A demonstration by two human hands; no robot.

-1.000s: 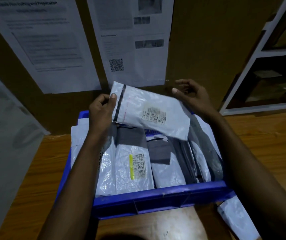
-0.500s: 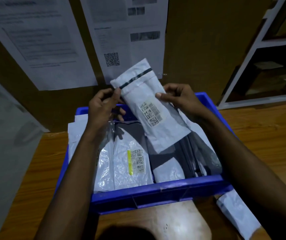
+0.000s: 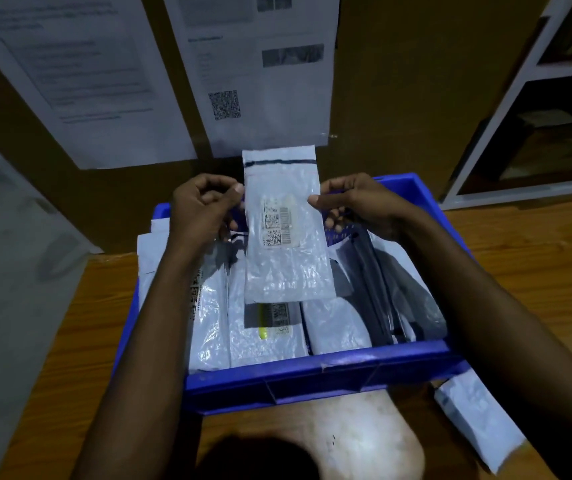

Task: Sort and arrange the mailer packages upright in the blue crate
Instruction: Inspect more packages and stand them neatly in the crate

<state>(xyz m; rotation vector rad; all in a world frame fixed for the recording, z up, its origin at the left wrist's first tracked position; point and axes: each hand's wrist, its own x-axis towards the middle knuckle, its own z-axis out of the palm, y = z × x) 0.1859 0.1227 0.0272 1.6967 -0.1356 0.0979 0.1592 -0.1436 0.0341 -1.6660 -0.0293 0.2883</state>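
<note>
Crate point(image 3: 312, 375) on the table point(image 3: 537, 271), mailers inside, one held above.
The crate sits toward the table's back edge, with two printed sheets point(image 3: 260, 81) on the wall behind it. A row of mailers point(image 3: 208, 323) stands side by side inside it. The held mailer point(image 3: 288, 265) is upright over the crate's middle, with the left hand point(image 3: 201, 209) pinching its left edge and the right hand point(image 3: 357, 202) its right. A loose mailer point(image 3: 478, 424) lies on the table off the crate's near right corner, and a shelf unit point(image 3: 537, 116) stands back right.

Head camera, single view — looks forward-down, close above blue crate point(image 3: 312, 374).
</note>
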